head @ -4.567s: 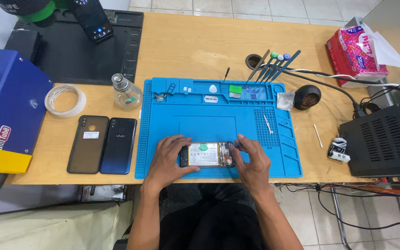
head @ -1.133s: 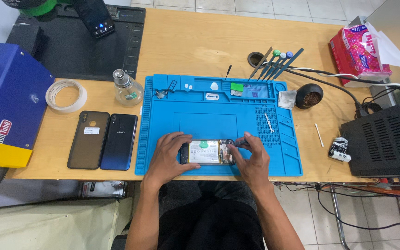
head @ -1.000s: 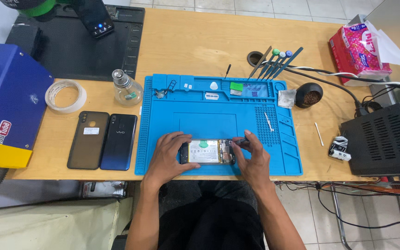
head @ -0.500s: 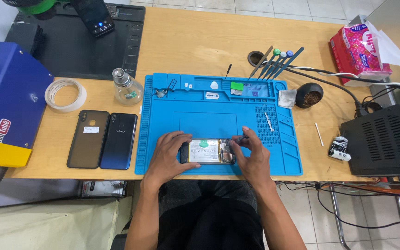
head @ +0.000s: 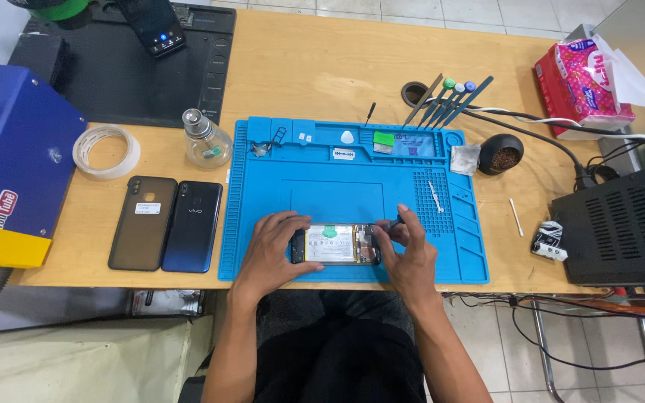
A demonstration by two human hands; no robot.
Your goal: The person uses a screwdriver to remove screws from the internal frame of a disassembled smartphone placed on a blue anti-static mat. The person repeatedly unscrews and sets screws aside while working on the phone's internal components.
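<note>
Since the earlier frames the right hand (head: pixel 410 257) has lifted its fingers at the phone's right end, and now pinches a small dark tool (head: pixel 395 222) there, tip down by the open phone (head: pixel 335 244). That phone lies back-off on the blue mat (head: pixel 352 198), at the mat's near edge, long axis running left to right between the two hands. At its left end the left hand (head: pixel 274 250) is curled loosely, fingers resting on the edge and steadying it rather than gripping. The right hand is the one working; both touch the phone. On the mat's far trays sit small parts and a green-topped piece (head: pixel 384 138). A round black pot (head: pixel 500 154) right of the mat holds brownish stuff. Two closed phones (head: pixel 166 223) lie on the desk (head: pixel 315 67) left of the mat, beside a glass bottle (head: pixel 207 140) and a tape roll (head: pixel 106 151).
</note>
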